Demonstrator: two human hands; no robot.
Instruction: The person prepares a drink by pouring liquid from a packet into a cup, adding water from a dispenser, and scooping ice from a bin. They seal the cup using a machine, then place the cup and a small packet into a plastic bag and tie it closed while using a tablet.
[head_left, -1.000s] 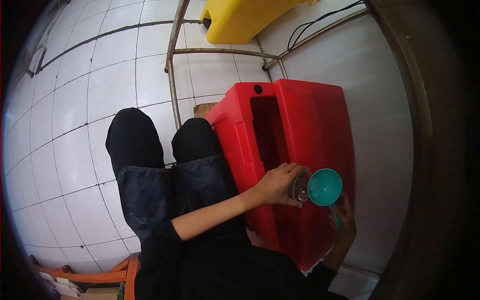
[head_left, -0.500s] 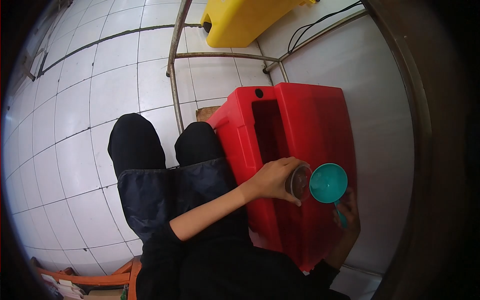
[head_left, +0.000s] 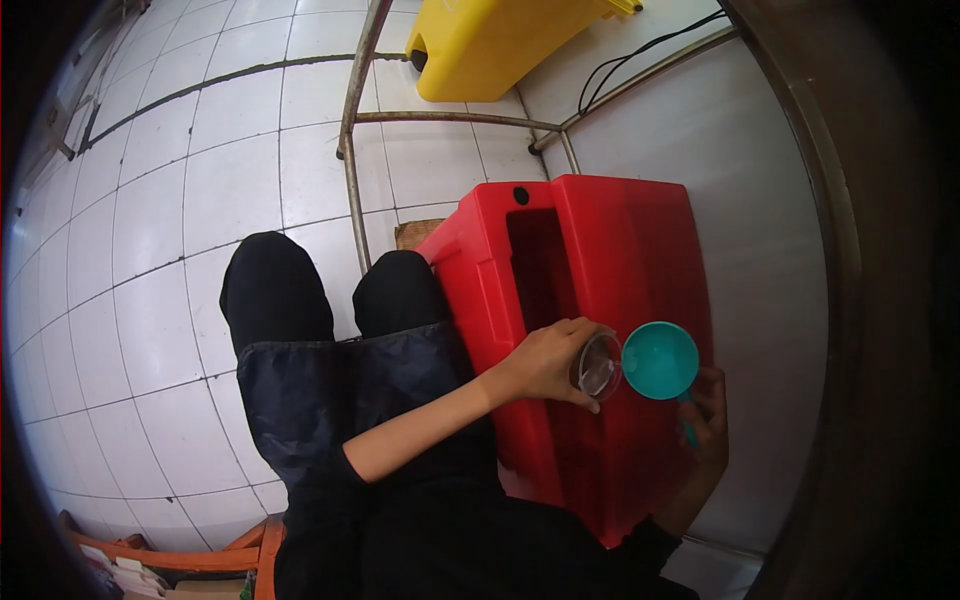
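Note:
My left hand (head_left: 552,362) is wrapped round a clear plastic cup (head_left: 600,364). Its mouth faces up toward me, and something pale and glassy shows inside. In my right hand (head_left: 710,425) is the handle of a turquoise scoop (head_left: 660,360) with a round bowl. The scoop's rim is right beside the cup's rim, and a thin pale streak shows between them. Both are above a red plastic bin (head_left: 640,270) with a long dark opening. Part of the scoop handle is hidden by my right fingers.
A yellow bin (head_left: 480,50) lies beyond a metal frame (head_left: 352,130). Black cables (head_left: 640,55) hang by the white wall (head_left: 760,250). My knees (head_left: 270,290) are at the left, above white floor tiles (head_left: 150,310). An orange wooden piece (head_left: 265,560) stands lower left.
My right hand has raised the scoop slightly, its bowl still against the cup. More pale, glassy content now shows in the cup. My left hand is almost unmoved; the view has shifted slightly.

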